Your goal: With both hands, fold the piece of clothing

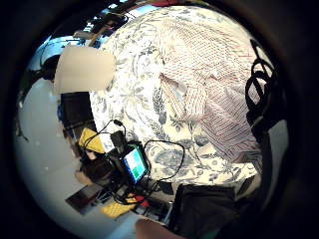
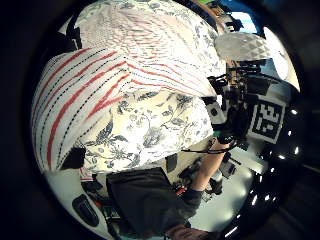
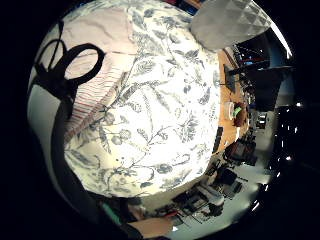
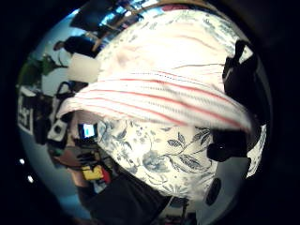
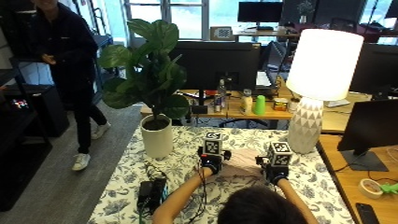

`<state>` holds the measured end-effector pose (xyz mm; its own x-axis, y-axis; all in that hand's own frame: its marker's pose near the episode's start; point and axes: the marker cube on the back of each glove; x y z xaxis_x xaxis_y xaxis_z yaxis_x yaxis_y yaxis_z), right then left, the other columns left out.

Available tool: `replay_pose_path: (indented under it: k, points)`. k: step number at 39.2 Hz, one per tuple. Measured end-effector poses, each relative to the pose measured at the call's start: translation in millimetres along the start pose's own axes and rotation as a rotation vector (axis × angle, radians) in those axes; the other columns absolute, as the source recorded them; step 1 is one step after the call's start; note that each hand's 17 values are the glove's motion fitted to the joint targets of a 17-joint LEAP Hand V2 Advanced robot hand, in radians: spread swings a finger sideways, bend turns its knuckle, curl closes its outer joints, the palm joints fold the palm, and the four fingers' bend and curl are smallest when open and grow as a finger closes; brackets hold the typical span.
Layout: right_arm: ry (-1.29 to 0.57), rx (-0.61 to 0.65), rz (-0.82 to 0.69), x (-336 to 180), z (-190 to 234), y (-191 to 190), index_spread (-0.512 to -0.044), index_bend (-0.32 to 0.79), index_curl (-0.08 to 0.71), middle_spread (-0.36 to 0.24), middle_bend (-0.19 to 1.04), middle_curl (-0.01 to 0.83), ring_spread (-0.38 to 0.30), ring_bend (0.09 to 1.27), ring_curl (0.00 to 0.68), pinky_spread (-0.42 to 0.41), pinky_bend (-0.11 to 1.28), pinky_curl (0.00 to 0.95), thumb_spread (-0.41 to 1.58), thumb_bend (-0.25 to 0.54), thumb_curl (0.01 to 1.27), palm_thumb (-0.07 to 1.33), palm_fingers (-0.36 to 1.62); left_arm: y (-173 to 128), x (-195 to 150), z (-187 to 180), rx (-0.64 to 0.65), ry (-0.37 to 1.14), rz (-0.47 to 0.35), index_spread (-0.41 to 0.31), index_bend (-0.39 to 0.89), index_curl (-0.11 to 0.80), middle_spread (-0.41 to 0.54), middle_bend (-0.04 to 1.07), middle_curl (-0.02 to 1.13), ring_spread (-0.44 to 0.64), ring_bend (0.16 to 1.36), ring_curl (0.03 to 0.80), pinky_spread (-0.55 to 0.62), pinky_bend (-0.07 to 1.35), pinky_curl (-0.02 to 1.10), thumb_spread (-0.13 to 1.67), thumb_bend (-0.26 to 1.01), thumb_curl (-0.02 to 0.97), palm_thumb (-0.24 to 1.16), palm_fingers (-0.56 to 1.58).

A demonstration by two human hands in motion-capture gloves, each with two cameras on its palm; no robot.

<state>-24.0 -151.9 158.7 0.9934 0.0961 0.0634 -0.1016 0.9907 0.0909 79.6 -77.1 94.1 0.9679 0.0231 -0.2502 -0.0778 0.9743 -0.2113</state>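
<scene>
— Nearest the lens?
— Saw the top of a dark-haired head (image 5: 258, 205) at 6 o'clock, both forearms reaching up from it.

— And the garment?
— Lay just past the head, toward 12 o'clock: a white shirt (image 5: 239, 169) with red stripes, on the table between the hands. Was pinched at its 9 o'clock edge by the left hand (image 5: 211, 164), fingers curled round a raised fold. Was gripped at its 3 o'clock edge by the right hand (image 5: 275, 173), thumb and fingers closed on the cloth.

— Any writing?
— Could read none. Noted a lit screen on a small device (image 5: 152, 191) at 8 o'clock of the shirt, cables round it, contents too small to make out.

— The surface?
— Was covered by a white tablecloth (image 5: 187, 154) printed with blue-grey leaves and flowers. Carried a white pot (image 5: 157, 135) holding a broad-leaved plant (image 5: 146, 60) at 10 o'clock, and a lit lamp (image 5: 320, 70) on a faceted white base at 2 o'clock.

— The room?
— Looked like an office. Showed a wooden desk (image 5: 236, 112) at 12 o'clock behind the table, with a dark monitor (image 5: 214, 65) and a green cup (image 5: 259, 105) on it, and grey carpet (image 5: 81, 186) at 9 o'clock.
</scene>
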Motion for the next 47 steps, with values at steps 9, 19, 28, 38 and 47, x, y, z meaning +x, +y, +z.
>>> replay_pose_path:
  k: [9, 19, 28, 38, 47]
  points:
    - [0.113, -0.014, -0.029, 4, -28, 25, -0.256, 0.19, 0.302, -0.165, 0.4, 0.444, -0.211, 0.65, 0.415, -0.244, 0.6, 0.399, 1.04, 0.144, 0.37, 1.06, 1.32, 3, -17, 4, 0.127, -0.258, -0.009, -0.216, 0.05, 0.305, -0.313, 0.38, 0.51, -0.37, 0.67, 0.44, -0.44, 0.67, 0.46, 1.58, 0.3, 0.257, 0.56, 1.24]
    - [0.137, -0.123, -0.145, -30, -107, 100, -0.252, 0.19, 0.364, -0.19, 0.44, 0.469, -0.234, 0.69, 0.438, -0.277, 0.58, 0.412, 1.04, 0.092, 0.35, 1.06, 1.36, 61, -6, -22, 0.159, -0.346, 0.122, -0.226, 0.12, 0.296, -0.334, 0.47, 0.57, -0.38, 0.82, 0.503, -0.44, 0.79, 0.51, 1.61, 0.33, 0.257, 0.57, 1.28]
    - [0.215, -0.219, -0.193, -49, -163, 119, -0.234, 0.17, 0.389, -0.185, 0.47, 0.493, -0.223, 0.72, 0.46, -0.272, 0.61, 0.435, 1.11, 0.09, 0.34, 1.1, 1.32, 100, 5, -60, -0.019, -0.397, 0.279, -0.253, 0.2, 0.351, -0.345, 0.52, 0.64, -0.38, 0.9, 0.558, -0.43, 0.9, 0.57, 1.63, 0.35, 0.289, 0.5, 1.21]
    - [0.214, -0.29, -0.14, -49, -175, 75, -0.229, 0.17, 0.414, -0.178, 0.49, 0.509, -0.218, 0.73, 0.472, -0.268, 0.62, 0.453, 1.15, 0.072, 0.33, 1.12, 1.3, 51, -6, -85, -0.088, -0.373, 0.22, -0.271, 0.25, 0.428, -0.346, 0.5, 0.7, -0.36, 0.92, 0.581, -0.42, 0.9, 0.58, 1.61, 0.36, 0.321, 0.43, 1.18]
    - [0.24, -0.341, 0.078, -46, -118, 12, -0.234, 0.18, 0.433, -0.172, 0.49, 0.516, -0.209, 0.72, 0.475, -0.272, 0.6, 0.447, 1.18, 0.049, 0.31, 1.11, 1.28, -13, -20, -55, -0.21, -0.483, -0.17, -0.275, 0.3, 0.492, -0.321, 0.44, 0.73, -0.34, 0.81, 0.548, -0.38, 0.7, 0.52, 1.6, 0.37, 0.342, 0.4, 1.08]
